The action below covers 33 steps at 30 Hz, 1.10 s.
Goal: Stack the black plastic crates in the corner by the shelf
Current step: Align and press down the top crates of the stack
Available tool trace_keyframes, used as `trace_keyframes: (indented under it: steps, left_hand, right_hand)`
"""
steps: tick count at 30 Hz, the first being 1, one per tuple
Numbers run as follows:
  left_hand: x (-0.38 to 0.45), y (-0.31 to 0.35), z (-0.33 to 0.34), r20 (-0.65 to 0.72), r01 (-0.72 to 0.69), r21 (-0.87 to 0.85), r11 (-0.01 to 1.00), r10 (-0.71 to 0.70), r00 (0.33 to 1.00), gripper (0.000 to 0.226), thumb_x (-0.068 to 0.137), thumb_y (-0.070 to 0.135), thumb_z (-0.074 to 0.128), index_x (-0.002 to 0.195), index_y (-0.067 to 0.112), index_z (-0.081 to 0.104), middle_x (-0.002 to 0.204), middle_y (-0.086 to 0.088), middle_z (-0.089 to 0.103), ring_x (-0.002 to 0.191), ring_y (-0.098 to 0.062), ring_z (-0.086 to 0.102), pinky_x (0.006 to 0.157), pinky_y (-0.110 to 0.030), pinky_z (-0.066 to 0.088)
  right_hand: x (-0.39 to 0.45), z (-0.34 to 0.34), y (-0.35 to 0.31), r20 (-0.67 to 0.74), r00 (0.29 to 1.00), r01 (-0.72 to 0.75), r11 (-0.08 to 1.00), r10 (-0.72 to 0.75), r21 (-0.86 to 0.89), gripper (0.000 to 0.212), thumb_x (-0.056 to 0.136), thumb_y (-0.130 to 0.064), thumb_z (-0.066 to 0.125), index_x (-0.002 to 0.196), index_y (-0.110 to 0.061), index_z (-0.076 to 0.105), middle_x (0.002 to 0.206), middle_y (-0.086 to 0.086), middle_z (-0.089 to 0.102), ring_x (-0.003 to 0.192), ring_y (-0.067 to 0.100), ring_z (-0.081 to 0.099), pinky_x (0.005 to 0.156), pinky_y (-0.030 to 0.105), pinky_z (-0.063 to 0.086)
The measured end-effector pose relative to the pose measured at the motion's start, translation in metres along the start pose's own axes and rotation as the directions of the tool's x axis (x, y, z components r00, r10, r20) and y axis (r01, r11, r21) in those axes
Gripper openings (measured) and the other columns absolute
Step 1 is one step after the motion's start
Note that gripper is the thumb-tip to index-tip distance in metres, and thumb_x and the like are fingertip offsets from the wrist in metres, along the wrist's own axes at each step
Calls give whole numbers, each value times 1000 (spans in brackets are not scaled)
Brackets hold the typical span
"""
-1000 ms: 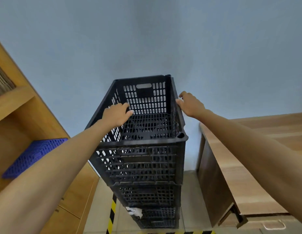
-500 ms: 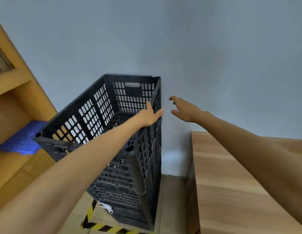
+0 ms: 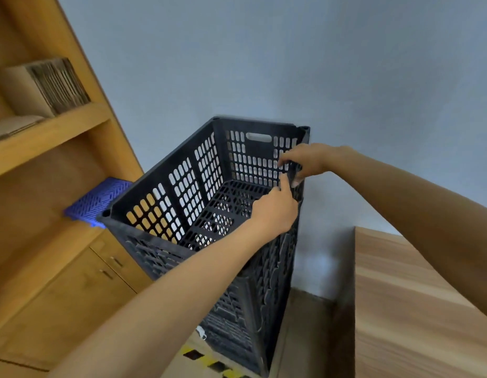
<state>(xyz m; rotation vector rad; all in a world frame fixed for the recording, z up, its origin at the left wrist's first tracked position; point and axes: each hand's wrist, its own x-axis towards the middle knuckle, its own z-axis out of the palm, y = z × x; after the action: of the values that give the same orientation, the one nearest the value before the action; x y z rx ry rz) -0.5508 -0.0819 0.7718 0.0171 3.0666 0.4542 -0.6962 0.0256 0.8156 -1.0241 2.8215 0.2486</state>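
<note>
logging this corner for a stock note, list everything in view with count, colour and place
crates: a stack, exact count unclear, black, in the corner between shelf and table
shelf: one, wood, left, with cupboard doors below
cardboard: one bundle of flat sheets, brown, upper shelf board
mat: one, blue, perforated, lower shelf board, behind the top crate's corner
table: one, wood, right of the stack
tape: one strip, yellow and black, floor at the stack's foot
wall: grey-blue, behind everything
left hand: on the top crate's right wall, near its rim
right hand: fingers curled on the same rim, nearer the far corner
</note>
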Motion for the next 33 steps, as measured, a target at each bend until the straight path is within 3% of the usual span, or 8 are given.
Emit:
trace_keyframes:
  steps: [6, 11, 15, 21, 26, 30, 33]
  left_hand:
    - [2, -4, 4, -17, -36, 61, 997, 37, 999, 73, 99, 13, 41, 155, 8, -6, 143, -18, 43, 114, -41, 55, 85, -46, 44]
    - [2, -5, 4, -14, -76, 95, 993, 77, 997, 74, 99, 15, 42, 154, 6, -6, 140, -20, 43, 110, -41, 56, 80, -45, 45]
    - [4, -7, 5, -16, -82, 116, 990, 84, 996, 74, 99, 14, 42, 154, 5, -8, 136, -19, 47, 105, -40, 58, 74, -43, 45]
    - [5, -5, 4, -17, -58, 122, 991, 61, 998, 72, 100, 13, 39, 154, 7, -9, 134, -18, 48, 99, -38, 58, 67, -37, 38]
    - [-2, 1, -2, -42, -15, 132, 991, 20, 999, 76, 100, 14, 37, 153, 13, -17, 114, -14, 56, 59, -21, 44, 52, -34, 32]
    - [-11, 10, -1, -116, 67, 260, 963, -37, 993, 75, 100, 19, 36, 154, 16, -17, 113, -10, 57, 65, -26, 47, 55, -35, 35]
    - [-19, 17, 9, -202, 163, 311, 936, -102, 974, 80, 99, 20, 39, 153, 20, -20, 107, -8, 57, 56, -24, 45, 46, -32, 30]
  right_hand:
    - [5, -7, 5, 17, 1000, 21, 1000, -21, -20, 56, 75, -50, 74, 122, -26, 56, 110, -1, 63, 97, 20, 57, 73, 30, 42]
    - [2, 13, 12, -126, 986, 102, 991, -113, -89, 35, 81, -49, 66, 104, -23, 62, 101, -3, 61, 97, 18, 55, 72, 32, 47]
    - [-1, 24, 19, -252, 951, 162, 983, -179, -87, 33, 80, -52, 64, 99, -24, 63, 99, -4, 61, 99, 17, 55, 66, 29, 43]
    - [1, 27, 24, -358, 907, 182, 973, -221, -141, 44, 78, -61, 59, 102, -26, 69, 97, -3, 67, 94, 19, 60, 63, 28, 44]
    - [-3, 30, 22, -406, 888, 215, 976, -213, -42, 48, 73, -66, 62, 100, -26, 68, 98, -2, 68, 95, 21, 61, 65, 30, 48]
    - [-7, 32, 19, -412, 895, 170, 985, -170, -37, 58, 73, -67, 64, 113, -25, 62, 99, 2, 69, 97, 24, 64, 68, 35, 53]
    - [-9, 35, 19, -396, 905, 159, 987, -154, -19, 71, 73, -67, 65, 129, -25, 51, 108, 5, 67, 104, 28, 62, 71, 39, 50]
